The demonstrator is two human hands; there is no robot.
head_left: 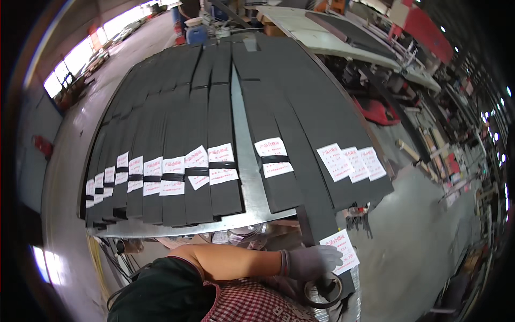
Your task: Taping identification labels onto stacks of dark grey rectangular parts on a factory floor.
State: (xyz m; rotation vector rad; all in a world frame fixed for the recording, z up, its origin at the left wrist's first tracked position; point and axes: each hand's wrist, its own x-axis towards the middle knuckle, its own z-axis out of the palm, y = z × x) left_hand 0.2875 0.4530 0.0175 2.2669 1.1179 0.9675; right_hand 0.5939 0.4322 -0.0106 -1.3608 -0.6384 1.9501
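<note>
My left hand (pixel 312 262), in a grey glove, reaches across from the lower left. Its fingertips press a white printed paper label (pixel 347 246) onto a narrow black strip (pixel 320 221) near the lower right. Just below the glove is a roll of black tape (pixel 336 290). My right hand does not show. Beyond my arm, long black bundles (pixel 225 199) lie side by side on a metal-topped table (pixel 252 206). Several carry white labels held by black tape bands (pixel 274 159). Three overlapping labels (pixel 351 164) lie loose on the wider black piece at the right.
A pale worktable (pixel 289 24) with a dark panel stands at the far right. Metal parts and a red object (pixel 378 111) lie beside the main table's right edge. At the back are a blue container (pixel 196 35) and a red extinguisher (pixel 178 34). Cables (pixel 110 257) hang at the near left.
</note>
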